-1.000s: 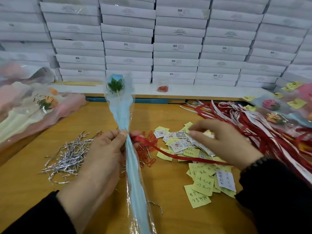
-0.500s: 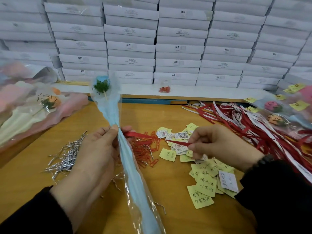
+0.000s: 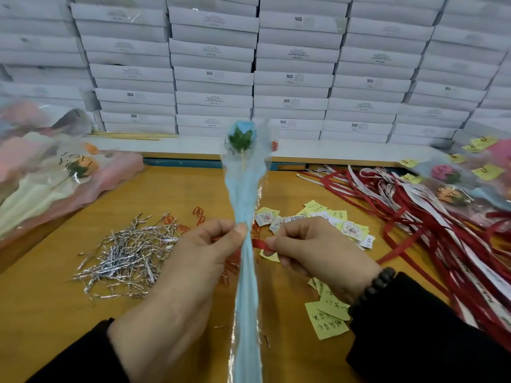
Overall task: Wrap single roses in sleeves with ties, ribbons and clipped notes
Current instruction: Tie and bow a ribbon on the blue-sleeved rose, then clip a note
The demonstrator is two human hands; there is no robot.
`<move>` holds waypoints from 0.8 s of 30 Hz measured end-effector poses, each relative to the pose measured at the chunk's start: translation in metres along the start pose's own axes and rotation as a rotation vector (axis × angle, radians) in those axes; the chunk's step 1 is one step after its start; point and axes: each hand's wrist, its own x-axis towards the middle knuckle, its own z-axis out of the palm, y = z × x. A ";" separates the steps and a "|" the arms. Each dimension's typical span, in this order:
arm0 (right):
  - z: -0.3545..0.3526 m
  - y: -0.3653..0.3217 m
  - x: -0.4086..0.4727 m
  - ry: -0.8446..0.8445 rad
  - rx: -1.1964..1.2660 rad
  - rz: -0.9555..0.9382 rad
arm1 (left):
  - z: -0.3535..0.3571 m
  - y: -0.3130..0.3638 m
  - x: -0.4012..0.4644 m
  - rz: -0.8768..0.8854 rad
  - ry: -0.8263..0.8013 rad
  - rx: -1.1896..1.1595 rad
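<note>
sleeve [image 3: 247,272]: crinkly clear-and-blue cone, blue rose [image 3: 241,134] on top, left hand [image 3: 190,261] pinching its neck
ribbon [image 3: 258,244]: flat red strip, right hand [image 3: 315,252] pinching it beside the sleeve
ties [image 3: 127,258]: shiny silver heap, left of left hand
notes [image 3: 327,319]: yellow squares under right hand

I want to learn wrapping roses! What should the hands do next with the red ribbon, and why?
Probably wrap the red ribbon round the blue sleeve. The left hand already pinches the gathered sleeve, and the right hand pinches the ribbon's end right beside it, not yet tied.
</note>
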 end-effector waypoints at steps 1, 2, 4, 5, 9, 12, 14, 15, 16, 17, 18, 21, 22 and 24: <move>0.003 -0.002 -0.001 -0.008 0.031 -0.006 | 0.001 -0.002 -0.001 -0.003 -0.022 -0.009; 0.005 -0.003 -0.002 -0.025 0.067 -0.011 | 0.002 -0.003 -0.003 -0.006 -0.038 -0.019; 0.008 -0.005 -0.004 -0.087 0.145 -0.016 | 0.004 -0.005 -0.004 -0.008 -0.042 -0.032; 0.009 -0.006 -0.004 -0.117 0.183 -0.015 | 0.004 -0.006 -0.004 -0.005 -0.028 -0.034; 0.008 -0.005 -0.005 -0.194 0.348 -0.001 | 0.002 -0.006 -0.001 0.058 -0.001 0.019; 0.007 -0.002 -0.005 -0.244 0.323 -0.045 | 0.000 -0.006 0.000 0.085 -0.021 0.076; 0.006 0.000 -0.005 -0.252 0.316 -0.054 | -0.001 -0.007 0.001 0.096 -0.026 0.115; 0.006 0.001 -0.004 -0.251 0.317 -0.056 | -0.001 -0.008 0.001 0.098 -0.025 0.119; 0.005 0.002 -0.004 -0.249 0.314 -0.060 | -0.001 -0.009 0.002 0.096 -0.022 0.114; 0.005 0.002 -0.004 -0.246 0.313 -0.062 | 0.000 -0.009 0.002 0.092 -0.016 0.106; 0.005 0.002 -0.004 -0.236 0.315 -0.061 | 0.001 -0.010 0.003 0.088 -0.008 0.100; 0.005 0.005 -0.002 -0.171 0.335 -0.040 | 0.001 -0.010 0.004 0.058 0.039 0.002; 0.004 0.006 -0.001 -0.144 0.342 -0.030 | -0.001 -0.009 0.004 0.037 0.058 -0.025; 0.002 0.007 0.000 -0.092 0.343 -0.019 | -0.004 -0.007 0.004 -0.018 0.081 -0.001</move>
